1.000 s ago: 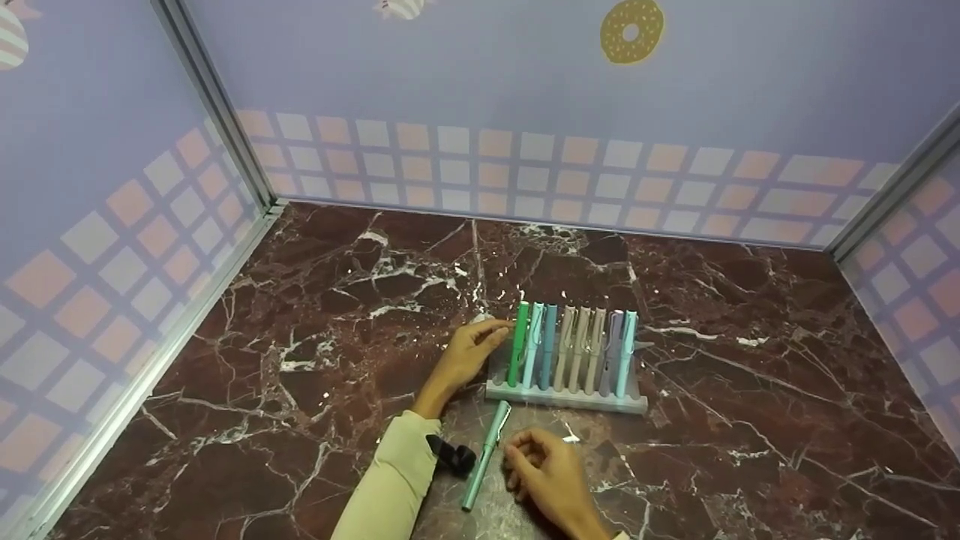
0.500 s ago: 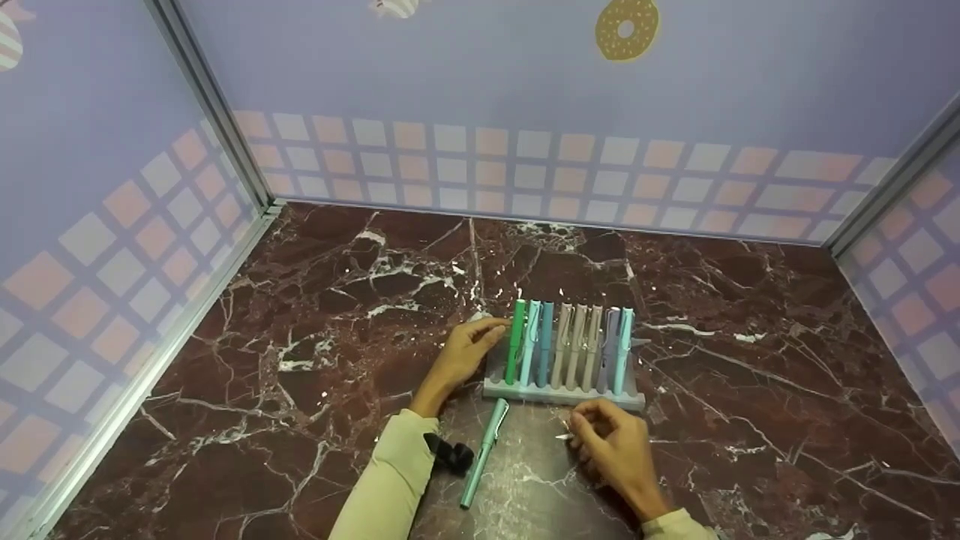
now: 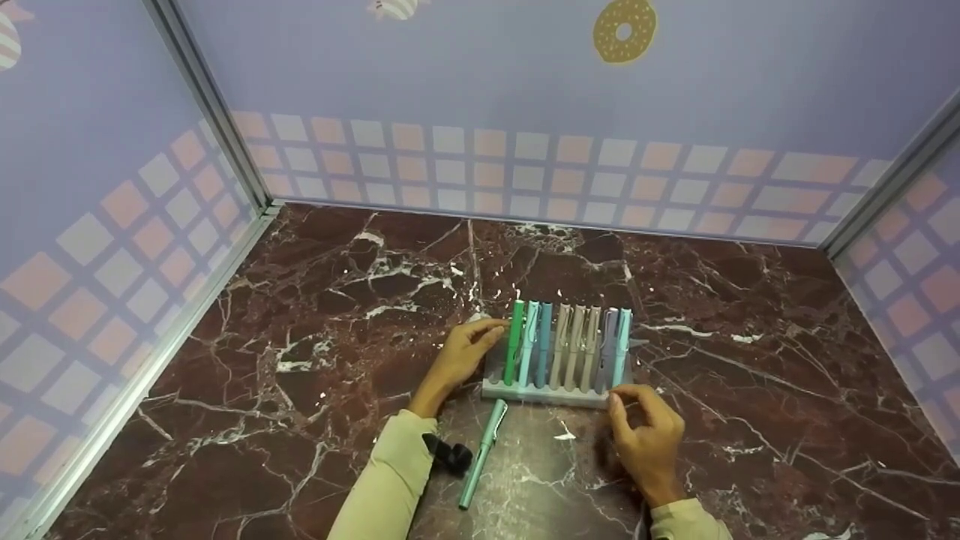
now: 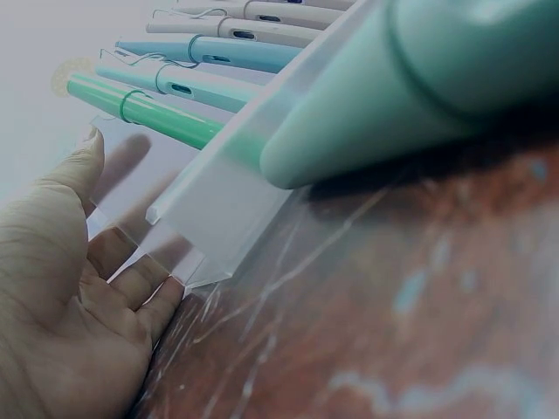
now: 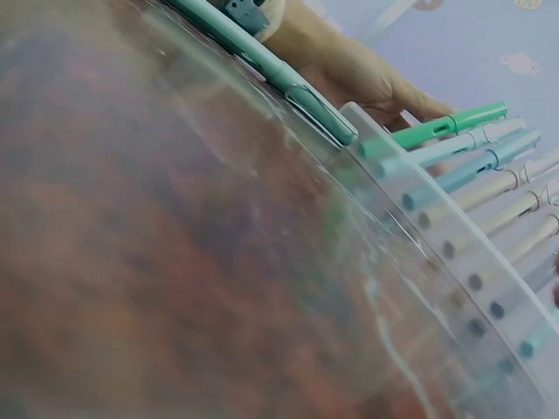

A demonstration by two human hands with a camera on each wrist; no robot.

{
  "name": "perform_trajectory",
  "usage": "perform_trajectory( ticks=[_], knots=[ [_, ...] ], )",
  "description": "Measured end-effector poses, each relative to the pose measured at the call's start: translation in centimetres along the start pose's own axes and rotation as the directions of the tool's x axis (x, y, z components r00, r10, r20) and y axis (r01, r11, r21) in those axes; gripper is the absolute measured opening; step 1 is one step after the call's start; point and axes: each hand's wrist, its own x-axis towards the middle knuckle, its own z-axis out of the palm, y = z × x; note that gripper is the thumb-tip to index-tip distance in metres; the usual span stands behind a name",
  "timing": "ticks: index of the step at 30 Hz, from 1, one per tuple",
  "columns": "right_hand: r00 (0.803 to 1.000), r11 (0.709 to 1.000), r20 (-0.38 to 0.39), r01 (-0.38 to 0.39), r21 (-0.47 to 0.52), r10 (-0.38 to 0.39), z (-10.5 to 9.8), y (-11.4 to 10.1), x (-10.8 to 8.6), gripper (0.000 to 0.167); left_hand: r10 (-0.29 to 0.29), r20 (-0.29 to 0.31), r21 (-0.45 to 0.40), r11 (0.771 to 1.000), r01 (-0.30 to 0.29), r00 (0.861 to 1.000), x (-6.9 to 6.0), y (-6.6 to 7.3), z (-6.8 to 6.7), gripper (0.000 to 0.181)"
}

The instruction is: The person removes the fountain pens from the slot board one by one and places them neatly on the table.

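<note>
A clear pen stand [image 3: 540,395] holds a row of several pens. A green pen [image 3: 514,345] is leftmost and a light blue pen [image 3: 622,337] rightmost. My left hand [image 3: 461,360] grips the stand's left side; the left wrist view shows the thumb at its edge and fingers behind the transparent panel. At the front right corner is my right hand [image 3: 651,431], thumb and index tips close together by the light blue pen's lower end. Whether they pinch anything is hidden. A capped teal pen [image 3: 484,454] lies on the table before the stand.
The marbled dark red table [image 3: 337,450] has white veins and pale marks. Patterned panels [image 3: 525,90] enclose it at the back and sides. A black wrist device [image 3: 450,454] sits on the left sleeve beside the loose teal pen.
My right hand has moved right and forward, from beside the loose teal pen to the stand's right corner. My left hand, the stand and the loose pen have stayed in place.
</note>
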Motion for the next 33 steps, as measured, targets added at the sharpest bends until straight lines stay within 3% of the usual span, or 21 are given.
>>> perform_trajectory(
  ticks=[3, 6, 10, 13, 19, 25, 27, 33],
  knots=[
    [0.998, 0.999, -0.056, -0.028, -0.028, 0.027, -0.1, 0.4, 0.3, 0.009, 0.006, 0.000, 0.000, 1.000, -0.006, 1.000, 0.0, 0.0, 0.0, 0.027],
    [0.987, 0.986, -0.069, -0.150, -0.071, 0.145, -0.2, 1.2, 0.3, 0.010, 0.011, 0.005, -0.007, 1.000, -0.011, 1.000, 0.0, 0.0, 0.0, 0.027],
    [0.934, 0.928, -0.038, -0.357, -0.102, 0.355, -0.1, 2.9, -0.3, 0.016, 0.011, 0.014, -0.020, 1.000, -0.011, 1.000, 0.0, 0.1, 0.0, 0.028],
    [0.899, 0.898, 0.006, -0.437, -0.054, 0.438, 0.0, 3.7, -0.7, 0.025, 0.003, 0.016, -0.026, 1.000, -0.003, 1.000, 0.0, 0.0, 0.0, 0.028],
    [0.888, 0.890, 0.053, -0.455, -0.036, 0.457, 0.0, 3.9, -0.7, 0.039, -0.001, 0.011, -0.028, 1.000, 0.001, 1.000, 0.0, 0.1, -0.1, 0.028],
    [0.826, 0.834, 0.141, -0.521, -0.180, 0.546, -0.1, 4.1, -0.8, 0.037, -0.006, 0.009, -0.031, 0.999, 0.007, 1.000, 0.0, 0.1, -0.1, 0.028],
    [0.814, 0.824, 0.159, -0.523, -0.219, 0.559, -0.1, 4.1, -0.8, 0.034, -0.003, 0.008, -0.033, 0.999, 0.003, 1.000, 0.0, 0.1, 0.0, 0.027],
    [0.815, 0.827, 0.162, -0.524, -0.205, 0.557, -0.1, 4.2, -0.8, 0.029, 0.003, 0.008, -0.039, 0.999, -0.003, 1.000, 0.0, 0.1, -0.1, 0.027]
  ],
)
